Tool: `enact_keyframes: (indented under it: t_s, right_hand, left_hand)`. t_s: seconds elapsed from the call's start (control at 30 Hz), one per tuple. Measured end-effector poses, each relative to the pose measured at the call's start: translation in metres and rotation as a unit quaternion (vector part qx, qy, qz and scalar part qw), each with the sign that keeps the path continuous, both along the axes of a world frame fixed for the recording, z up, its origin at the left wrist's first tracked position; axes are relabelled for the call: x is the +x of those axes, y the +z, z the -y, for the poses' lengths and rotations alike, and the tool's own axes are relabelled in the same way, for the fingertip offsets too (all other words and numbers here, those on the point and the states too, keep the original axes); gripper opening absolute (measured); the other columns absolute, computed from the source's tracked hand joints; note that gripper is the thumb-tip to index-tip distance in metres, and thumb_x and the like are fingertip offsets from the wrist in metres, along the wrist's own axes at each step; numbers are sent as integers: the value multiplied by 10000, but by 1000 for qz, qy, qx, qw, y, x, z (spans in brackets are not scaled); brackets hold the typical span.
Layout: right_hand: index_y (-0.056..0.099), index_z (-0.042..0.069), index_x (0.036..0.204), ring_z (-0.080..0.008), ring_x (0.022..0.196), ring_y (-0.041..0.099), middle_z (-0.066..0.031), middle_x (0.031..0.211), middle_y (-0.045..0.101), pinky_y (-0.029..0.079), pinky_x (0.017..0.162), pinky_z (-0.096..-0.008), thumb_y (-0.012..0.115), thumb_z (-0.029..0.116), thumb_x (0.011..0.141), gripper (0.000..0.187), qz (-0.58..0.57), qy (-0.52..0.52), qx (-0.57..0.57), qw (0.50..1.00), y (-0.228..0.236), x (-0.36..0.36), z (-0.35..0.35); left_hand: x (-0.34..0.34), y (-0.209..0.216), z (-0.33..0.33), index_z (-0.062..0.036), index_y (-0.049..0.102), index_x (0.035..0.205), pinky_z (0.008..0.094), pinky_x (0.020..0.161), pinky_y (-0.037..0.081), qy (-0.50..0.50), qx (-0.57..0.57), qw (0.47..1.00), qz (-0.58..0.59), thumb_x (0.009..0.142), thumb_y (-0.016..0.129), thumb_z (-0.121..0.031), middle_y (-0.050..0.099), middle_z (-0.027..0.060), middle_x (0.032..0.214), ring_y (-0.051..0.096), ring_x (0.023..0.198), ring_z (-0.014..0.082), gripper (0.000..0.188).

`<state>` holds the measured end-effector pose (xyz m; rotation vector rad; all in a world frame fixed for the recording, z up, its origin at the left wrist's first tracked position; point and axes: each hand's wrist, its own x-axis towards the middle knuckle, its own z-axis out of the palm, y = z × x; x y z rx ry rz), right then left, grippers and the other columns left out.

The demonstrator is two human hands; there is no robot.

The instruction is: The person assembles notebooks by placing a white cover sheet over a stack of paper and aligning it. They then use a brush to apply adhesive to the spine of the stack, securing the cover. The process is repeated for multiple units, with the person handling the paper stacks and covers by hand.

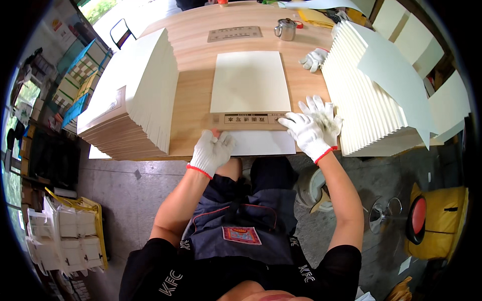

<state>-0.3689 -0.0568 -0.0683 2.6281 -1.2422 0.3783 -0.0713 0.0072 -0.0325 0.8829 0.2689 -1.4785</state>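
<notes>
A block of cream paper (249, 83) lies on the table in front of me, with a printed brown paper strip (246, 121) along its near edge. At the strip's lower left corner is my left hand (213, 150), in a white knit glove with a red cuff. Its fingers are curled in at the strip's edge; their grip is partly hidden. My right hand (306, 133), gloved alike, lies with fingers stretched out over the strip's right end. Beneath the strip, a white sheet (263, 143) reaches the table's near edge. A loose white glove (321, 111) lies just beyond my right hand.
Tall stacks of cream pads stand left (145, 80) and right (366, 95), a pale blue-grey sheet (394, 75) leaning on the right one. Farther back are a metal mug (286, 30), another glove (315, 60) and a printed brown strip (235, 33). A round bin (311, 188) stands below the table.
</notes>
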Motion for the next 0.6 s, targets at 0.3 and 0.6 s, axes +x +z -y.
enact_keyframes:
  t_s: [0.3, 0.6]
  right_hand:
    - [629, 48, 1276, -260, 1169, 571, -114, 1264, 636, 454, 997, -363, 546, 370, 978, 446, 476, -10, 313, 822, -14, -30, 74]
    - [551, -15, 1361, -152, 1163, 579, -75, 1354, 601, 455, 995, -309, 537, 305, 1014, 473, 545, -104, 575, 601, -16, -33, 166]
  left_hand:
    - [1, -17, 70, -57, 473, 1100, 506, 963, 558, -116, -16, 987, 111, 947, 510, -207, 539, 151, 1223, 572, 1183, 360, 217]
    - [-3, 12, 86, -22, 533, 1097, 485, 880, 578, -137, -88, 972, 168, 920, 567, -188, 538, 184, 1169, 601, 1073, 374, 245]
